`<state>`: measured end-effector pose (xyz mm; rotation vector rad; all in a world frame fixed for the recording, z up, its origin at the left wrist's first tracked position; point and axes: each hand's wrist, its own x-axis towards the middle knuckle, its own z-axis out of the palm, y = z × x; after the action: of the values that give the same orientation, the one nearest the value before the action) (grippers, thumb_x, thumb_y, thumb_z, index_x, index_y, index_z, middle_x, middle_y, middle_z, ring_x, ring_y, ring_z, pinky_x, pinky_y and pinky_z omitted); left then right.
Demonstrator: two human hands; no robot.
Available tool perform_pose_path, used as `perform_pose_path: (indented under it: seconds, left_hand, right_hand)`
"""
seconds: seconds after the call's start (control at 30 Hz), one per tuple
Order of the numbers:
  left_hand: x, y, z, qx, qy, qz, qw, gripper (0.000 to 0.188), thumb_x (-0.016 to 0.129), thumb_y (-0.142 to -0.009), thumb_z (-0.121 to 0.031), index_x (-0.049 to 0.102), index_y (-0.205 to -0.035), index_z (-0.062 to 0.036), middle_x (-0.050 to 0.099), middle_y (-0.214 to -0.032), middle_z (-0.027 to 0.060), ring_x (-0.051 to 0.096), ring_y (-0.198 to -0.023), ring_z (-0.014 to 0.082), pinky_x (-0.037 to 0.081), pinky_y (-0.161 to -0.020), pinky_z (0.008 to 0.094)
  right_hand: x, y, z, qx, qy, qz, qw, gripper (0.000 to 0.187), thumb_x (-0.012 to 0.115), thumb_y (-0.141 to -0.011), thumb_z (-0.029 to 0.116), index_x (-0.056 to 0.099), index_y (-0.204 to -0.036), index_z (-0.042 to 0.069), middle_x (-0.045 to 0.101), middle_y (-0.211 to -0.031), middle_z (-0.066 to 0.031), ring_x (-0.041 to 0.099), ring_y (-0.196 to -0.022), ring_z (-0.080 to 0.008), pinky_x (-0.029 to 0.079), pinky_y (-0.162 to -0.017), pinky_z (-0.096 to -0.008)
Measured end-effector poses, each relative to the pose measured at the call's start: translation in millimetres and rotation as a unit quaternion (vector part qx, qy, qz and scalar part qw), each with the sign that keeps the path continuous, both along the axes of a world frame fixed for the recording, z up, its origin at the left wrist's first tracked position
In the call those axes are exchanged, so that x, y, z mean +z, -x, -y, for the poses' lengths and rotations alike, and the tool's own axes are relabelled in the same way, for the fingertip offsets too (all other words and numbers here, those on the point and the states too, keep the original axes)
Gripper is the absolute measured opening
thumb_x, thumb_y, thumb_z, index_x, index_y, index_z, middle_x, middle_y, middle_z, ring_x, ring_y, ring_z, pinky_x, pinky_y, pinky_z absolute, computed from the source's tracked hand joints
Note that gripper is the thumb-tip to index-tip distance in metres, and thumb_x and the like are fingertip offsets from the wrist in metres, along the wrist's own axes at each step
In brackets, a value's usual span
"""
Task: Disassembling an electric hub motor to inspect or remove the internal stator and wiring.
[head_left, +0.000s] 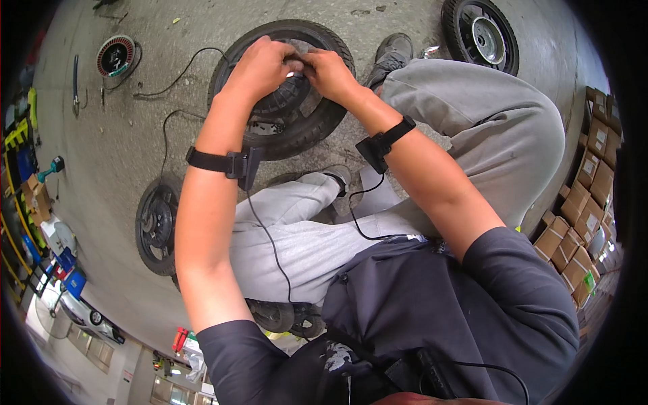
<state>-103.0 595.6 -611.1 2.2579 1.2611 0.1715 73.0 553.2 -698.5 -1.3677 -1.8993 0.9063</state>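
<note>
A black-tyred wheel (pixel 324 128) lies flat on the floor between my feet, with a black hub (pixel 280 101) at its middle. Over the far part of the hub, my left hand (pixel 262 66) and my right hand (pixel 329 71) meet, fingertips close together. Both hands are closed, their fingers bent inward. A small pale bit shows between them, but what they hold is mostly hidden. Small dark screws (pixel 265 127) lie in a gap on the wheel's near side. A black cable (pixel 181 74) runs off the wheel to the left.
A motor stator (pixel 115 57) with a reddish ring sits at the far left, near a long thin tool (pixel 75 84). Another wheel (pixel 480 34) lies far right; a third wheel (pixel 157 226) is on the left. Cardboard boxes (pixel 587 189) are stacked at right. A teal power drill (pixel 51 169) stands left.
</note>
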Motion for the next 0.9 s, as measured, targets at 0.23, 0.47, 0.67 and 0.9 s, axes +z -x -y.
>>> perform_pose_path:
  seconds: [0.23,0.47,0.67,0.9]
  left_hand:
    - [-10.3,-9.3,-7.9,-0.106,-0.092,-0.037,0.989,0.021,0.067,-0.088,-0.02,0.071,-0.091,0.0,0.07,-0.086,0.0196,0.065,-0.086,0.0403,0.052,-0.08,0.0484]
    - [-35.6,-17.4,6.4,0.383,0.315,0.17,0.852,0.029,0.048,-0.093,-0.017,0.066,-0.097,0.0049,0.071,-0.086,0.0154,0.051,-0.054,0.0154,0.041,-0.05,0.0316]
    - [-40.3,9.1,41.7,0.409,0.521,0.53,0.531,0.029,0.053,-0.096,-0.01,0.058,-0.12,0.0043,0.069,-0.109,0.0165,0.048,-0.066,0.0095,0.038,-0.055,0.0212]
    - [-41.2,-6.5,41.1,0.425,0.159,0.181,0.873,0.031,0.067,-0.093,-0.025,0.066,-0.106,0.0032,0.071,-0.076,0.0103,0.047,-0.05,0.01,0.041,-0.054,0.0228]
  right_hand:
    - [6.4,-3.9,0.6,-0.029,0.039,-0.004,0.999,0.018,0.066,-0.082,0.009,0.071,-0.098,0.003,0.068,-0.094,-0.0213,0.065,-0.092,-0.0411,0.053,-0.079,-0.046]
    - [11.3,1.0,-4.0,-0.028,0.162,-0.075,0.983,0.026,0.07,-0.079,0.01,0.073,-0.104,0.005,0.07,-0.096,-0.021,0.068,-0.094,-0.0377,0.055,-0.081,-0.0423]
    - [9.5,8.2,-5.6,-0.011,0.204,-0.037,0.978,0.03,0.069,-0.076,0.007,0.073,-0.106,0.005,0.07,-0.099,-0.021,0.069,-0.095,-0.0368,0.055,-0.083,-0.0427]
    - [14.5,18.8,1.3,0.001,0.186,-0.049,0.981,0.029,0.07,-0.075,0.007,0.074,-0.104,0.009,0.07,-0.095,-0.0204,0.068,-0.093,-0.0387,0.055,-0.082,-0.0437]
